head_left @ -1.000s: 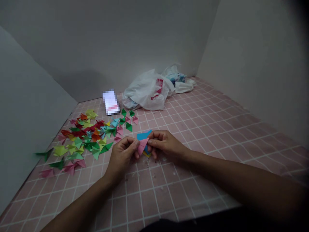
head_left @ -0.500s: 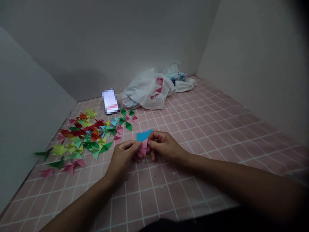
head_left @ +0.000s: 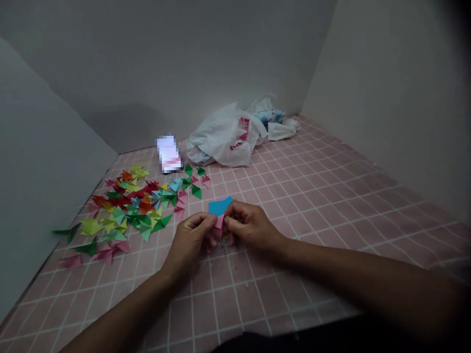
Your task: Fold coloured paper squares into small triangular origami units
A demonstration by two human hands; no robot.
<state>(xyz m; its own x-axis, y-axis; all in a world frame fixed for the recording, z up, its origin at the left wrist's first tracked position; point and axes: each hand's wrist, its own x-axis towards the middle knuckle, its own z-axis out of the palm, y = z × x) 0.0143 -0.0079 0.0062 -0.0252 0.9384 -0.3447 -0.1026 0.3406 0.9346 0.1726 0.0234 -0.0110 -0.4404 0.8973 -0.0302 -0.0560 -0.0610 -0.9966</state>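
Both my hands meet over the pink tiled floor (head_left: 294, 196) and pinch a small pink paper piece (head_left: 220, 221) between their fingertips. My left hand (head_left: 191, 240) grips it from the left with curled fingers. My right hand (head_left: 248, 225) grips it from the right. A blue paper sheet (head_left: 220, 206) lies just behind the fingers, partly hidden by them. A spread of several folded paper triangles (head_left: 128, 206) in green, red, yellow, pink and light blue lies to the left.
A white plastic bag (head_left: 224, 137) and other crumpled bags (head_left: 274, 122) lie in the far corner. A small white blurred object (head_left: 168, 154) rests near the back wall. Grey walls close the floor on the left, back and right.
The pink piece has been folded smaller and now shows less between my fingers. Both hands stayed in almost the same place, fingertips pressed closer together.
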